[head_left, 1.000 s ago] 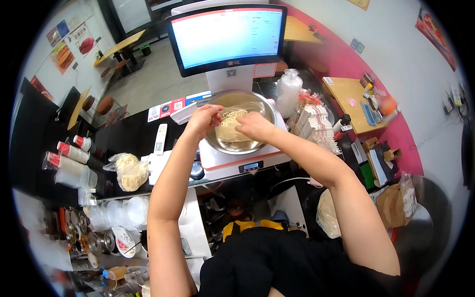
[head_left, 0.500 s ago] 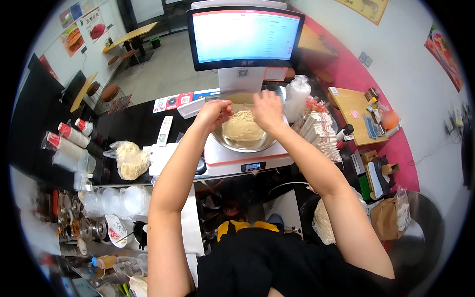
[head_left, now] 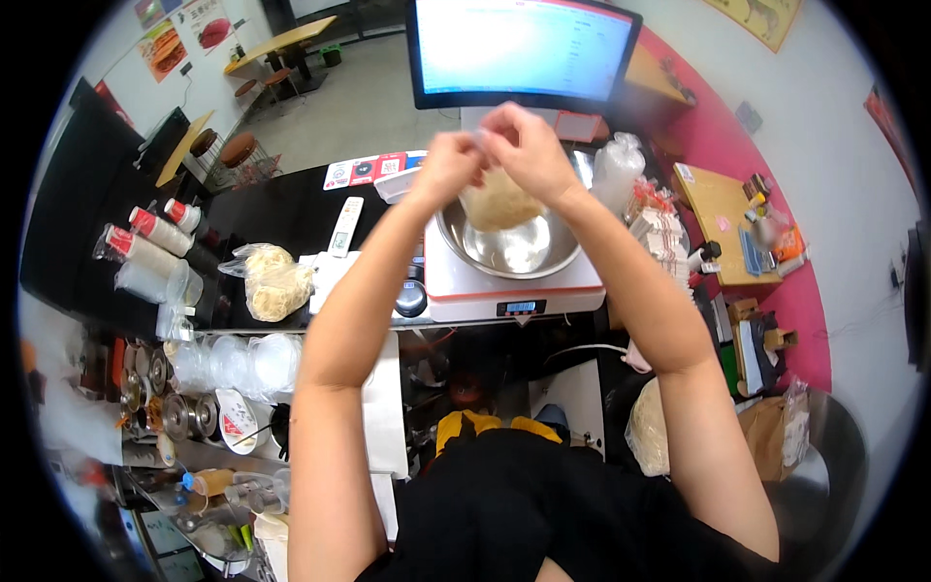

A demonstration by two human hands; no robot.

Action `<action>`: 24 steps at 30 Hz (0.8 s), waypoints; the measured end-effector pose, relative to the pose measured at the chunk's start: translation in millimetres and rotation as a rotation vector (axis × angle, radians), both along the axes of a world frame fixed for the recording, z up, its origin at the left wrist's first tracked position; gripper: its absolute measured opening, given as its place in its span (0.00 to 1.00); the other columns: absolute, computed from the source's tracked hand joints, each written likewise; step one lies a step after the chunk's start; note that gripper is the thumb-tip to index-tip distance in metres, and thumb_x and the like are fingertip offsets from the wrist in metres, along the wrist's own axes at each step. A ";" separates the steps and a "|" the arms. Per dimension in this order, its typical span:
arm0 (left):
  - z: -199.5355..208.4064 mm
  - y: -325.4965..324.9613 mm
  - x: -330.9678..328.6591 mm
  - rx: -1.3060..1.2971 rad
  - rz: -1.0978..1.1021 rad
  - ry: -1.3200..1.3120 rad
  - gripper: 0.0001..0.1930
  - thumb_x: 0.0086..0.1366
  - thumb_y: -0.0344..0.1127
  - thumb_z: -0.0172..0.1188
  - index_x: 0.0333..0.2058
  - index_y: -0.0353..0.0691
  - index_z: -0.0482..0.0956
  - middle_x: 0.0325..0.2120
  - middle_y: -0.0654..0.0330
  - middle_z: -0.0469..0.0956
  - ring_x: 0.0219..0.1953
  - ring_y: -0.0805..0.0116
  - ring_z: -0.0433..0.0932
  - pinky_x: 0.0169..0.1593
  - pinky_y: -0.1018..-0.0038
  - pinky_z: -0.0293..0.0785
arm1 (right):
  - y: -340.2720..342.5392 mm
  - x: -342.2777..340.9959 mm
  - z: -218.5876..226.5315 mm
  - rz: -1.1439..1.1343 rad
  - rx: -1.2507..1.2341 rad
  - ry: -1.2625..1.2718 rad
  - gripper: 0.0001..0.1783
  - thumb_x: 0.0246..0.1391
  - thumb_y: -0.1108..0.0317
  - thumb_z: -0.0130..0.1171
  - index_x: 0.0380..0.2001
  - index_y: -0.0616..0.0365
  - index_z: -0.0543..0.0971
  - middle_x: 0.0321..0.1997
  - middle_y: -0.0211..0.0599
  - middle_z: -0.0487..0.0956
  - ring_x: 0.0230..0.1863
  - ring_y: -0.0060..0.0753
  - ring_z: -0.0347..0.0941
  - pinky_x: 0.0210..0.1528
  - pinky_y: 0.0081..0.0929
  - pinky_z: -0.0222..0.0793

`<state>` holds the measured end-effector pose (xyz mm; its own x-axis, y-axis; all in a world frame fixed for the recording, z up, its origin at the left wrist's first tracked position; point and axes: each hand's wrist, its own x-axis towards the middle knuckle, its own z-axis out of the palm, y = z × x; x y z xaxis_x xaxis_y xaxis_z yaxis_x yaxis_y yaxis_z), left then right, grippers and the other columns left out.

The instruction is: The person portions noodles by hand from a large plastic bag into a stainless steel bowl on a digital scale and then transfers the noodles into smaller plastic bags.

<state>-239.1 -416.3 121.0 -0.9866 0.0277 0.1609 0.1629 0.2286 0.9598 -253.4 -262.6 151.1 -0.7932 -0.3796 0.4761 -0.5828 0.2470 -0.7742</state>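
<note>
A clear plastic bag of noodles (head_left: pixel 502 206) hangs just above a shiny metal bowl (head_left: pixel 514 257). My left hand (head_left: pixel 451 167) and my right hand (head_left: pixel 531 153) meet at the top of the bag, fingers closed on its gathered neck; the exact grip is blurred. Under the bowl stands a white weighing scale (head_left: pixel 461 288) with a lit display on its front. Another tied bag of noodles (head_left: pixel 273 283) lies on the black counter, left of my left forearm.
A monitor (head_left: pixel 524 48) rises behind the bowl. On the left are a white remote (head_left: pixel 345 228) and stacked paper cups (head_left: pixel 145 254). Right of the scale stand a roll of plastic bags (head_left: pixel 618 173) and paper-wrapped packets (head_left: pixel 661 233). Plastic lids (head_left: pixel 274 364) sit at lower left.
The bag of noodles has come up off the bowl's bottom. My hands, apart over the bowl before, have risen and come together at the bag's top. The view has shifted slightly.
</note>
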 end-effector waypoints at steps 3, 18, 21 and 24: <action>14.6 -53.4 -2.3 -0.163 0.142 0.061 0.13 0.66 0.40 0.62 0.38 0.35 0.83 0.26 0.63 0.80 0.25 0.77 0.77 0.29 0.80 0.72 | 28.9 41.8 39.0 -0.016 0.011 0.124 0.12 0.57 0.67 0.59 0.40 0.65 0.78 0.36 0.43 0.81 0.35 0.33 0.78 0.40 0.28 0.74; -190.7 -460.7 -11.0 -0.528 0.500 -0.251 0.14 0.66 0.44 0.61 0.26 0.41 0.79 0.16 0.68 0.72 0.18 0.81 0.69 0.19 0.84 0.59 | 338.9 264.7 -0.6 -0.663 0.306 -0.508 0.11 0.61 0.67 0.54 0.31 0.66 0.76 0.24 0.29 0.75 0.28 0.18 0.71 0.33 0.21 0.68; -208.3 -438.4 -12.0 -0.406 0.649 -0.422 0.12 0.65 0.42 0.62 0.37 0.39 0.81 0.27 0.63 0.78 0.28 0.77 0.75 0.29 0.77 0.69 | 357.5 304.2 -29.7 -0.743 0.275 -0.708 0.09 0.60 0.70 0.54 0.34 0.68 0.77 0.25 0.33 0.77 0.29 0.22 0.75 0.35 0.23 0.72; -177.5 -442.4 8.9 -0.718 0.792 -0.060 0.20 0.64 0.42 0.62 0.50 0.34 0.78 0.43 0.57 0.81 0.44 0.70 0.78 0.49 0.70 0.74 | 373.0 309.7 -80.3 -0.646 0.653 -0.731 0.12 0.53 0.73 0.55 0.39 0.67 0.79 0.34 0.52 0.81 0.40 0.44 0.80 0.45 0.34 0.74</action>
